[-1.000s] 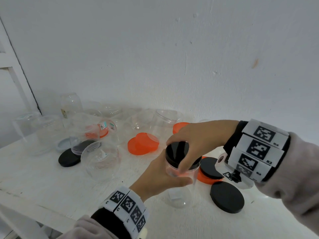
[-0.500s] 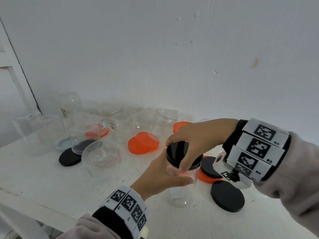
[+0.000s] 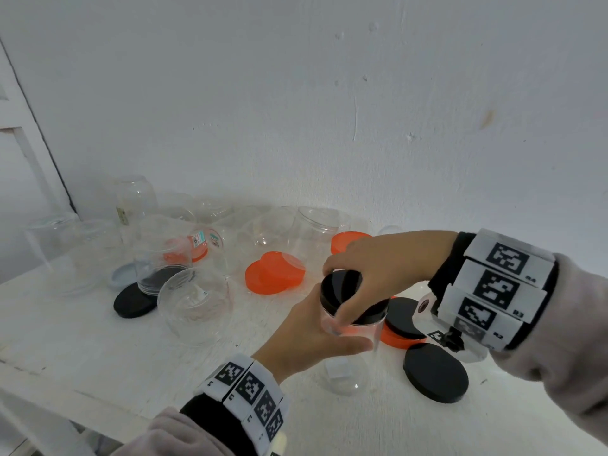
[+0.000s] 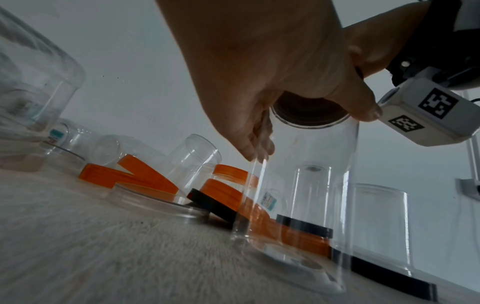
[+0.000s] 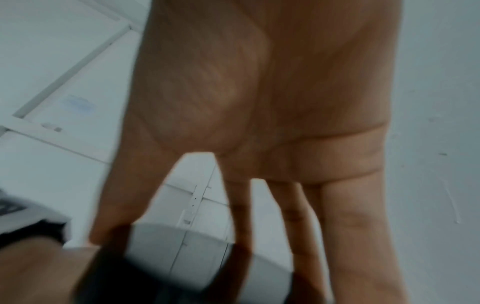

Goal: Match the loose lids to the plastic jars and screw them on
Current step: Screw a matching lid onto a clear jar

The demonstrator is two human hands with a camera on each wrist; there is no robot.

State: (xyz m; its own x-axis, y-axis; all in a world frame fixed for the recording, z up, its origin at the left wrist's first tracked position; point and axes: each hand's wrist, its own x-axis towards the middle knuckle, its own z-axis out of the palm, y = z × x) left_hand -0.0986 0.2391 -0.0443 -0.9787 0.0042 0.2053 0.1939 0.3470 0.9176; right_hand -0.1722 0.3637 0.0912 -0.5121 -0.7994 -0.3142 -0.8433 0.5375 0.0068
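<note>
Lid-twisting time: the right hand (image 3: 378, 268) caps the black lid (image 3: 342, 284) from above, fingers curled around its rim, while the left hand (image 3: 306, 337) wraps the clear jar (image 3: 353, 363) standing on the white table (image 3: 98, 350). Best to keep the jar upright and braced, the lid level, and turn without forcing crossed threads.

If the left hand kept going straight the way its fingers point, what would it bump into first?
The left hand already holds the clear jar, so it would push that first. Beyond the jar, probably the black lid on the orange lid, though depth is hard to judge.
</note>
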